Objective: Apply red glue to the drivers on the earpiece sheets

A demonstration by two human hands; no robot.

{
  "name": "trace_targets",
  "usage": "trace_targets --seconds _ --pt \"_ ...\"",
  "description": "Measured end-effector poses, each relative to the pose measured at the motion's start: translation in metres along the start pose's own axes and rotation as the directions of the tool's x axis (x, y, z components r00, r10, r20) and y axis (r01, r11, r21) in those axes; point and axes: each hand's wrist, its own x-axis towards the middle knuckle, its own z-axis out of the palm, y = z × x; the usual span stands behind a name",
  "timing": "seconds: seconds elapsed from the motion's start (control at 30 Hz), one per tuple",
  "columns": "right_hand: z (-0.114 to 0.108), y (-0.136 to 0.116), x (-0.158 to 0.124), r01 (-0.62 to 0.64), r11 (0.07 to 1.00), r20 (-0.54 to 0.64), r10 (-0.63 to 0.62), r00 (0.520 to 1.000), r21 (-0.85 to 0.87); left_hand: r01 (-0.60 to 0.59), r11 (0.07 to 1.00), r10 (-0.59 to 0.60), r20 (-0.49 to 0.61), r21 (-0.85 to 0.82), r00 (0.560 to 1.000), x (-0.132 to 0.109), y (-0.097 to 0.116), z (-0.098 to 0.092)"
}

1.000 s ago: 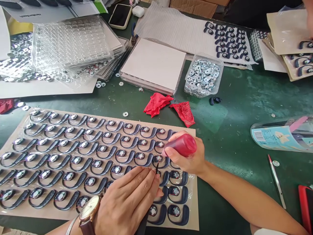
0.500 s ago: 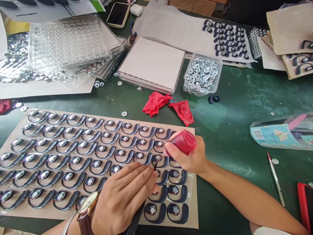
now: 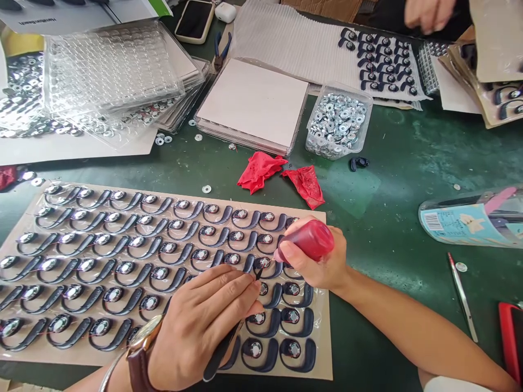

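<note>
Rows of dark curved pieces with round silver parts lie on a tan board (image 3: 329, 326) under clear film. My left hand (image 3: 208, 321), with a watch at its wrist, is closed round black tweezers (image 3: 216, 362); their tip points at a round silver part (image 3: 264, 262) near the board's right side. My right hand (image 3: 322, 267) grips a red squeeze bottle (image 3: 312, 240), tilted with its nozzle down to the left, close beside that same part. Whether the nozzle touches it, I cannot tell.
Beyond the board lie red cloths (image 3: 260, 171), a clear tub of metal washers (image 3: 338, 122) and stacked trays (image 3: 251, 103). To the right are a clear cylinder (image 3: 457, 220), metal tweezers (image 3: 463, 299) and a red-edged object (image 3: 510, 337). Another person's hand (image 3: 429, 13) is at the top right.
My right hand and the bottle have shifted slightly right. The black tweezers' rear end has swung left. Another person's hand has appeared at the top right, where the tan sheets have moved.
</note>
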Motion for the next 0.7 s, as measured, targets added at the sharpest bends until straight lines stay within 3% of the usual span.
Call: trace_targets --seconds 0.3,0.6,0.7 --pt "-0.001 0.001 0.0 -0.008 1.0 0.046 0.009 0.999 -0.029 0.004 1.0 -0.004 -0.009 -0.011 1.0 0.007 0.0 -0.003" --pt "0.003 0.002 -0.002 0.056 0.998 0.105 -0.059 0.993 0.026 0.164 0.97 -0.169 -0.013 -0.181 0.985 0.007 -0.01 -0.005" --pt "0.0 0.0 0.0 0.021 0.997 0.096 -0.028 0.995 0.079 0.169 0.971 -0.176 -0.027 -0.17 0.984 0.007 -0.012 -0.004"
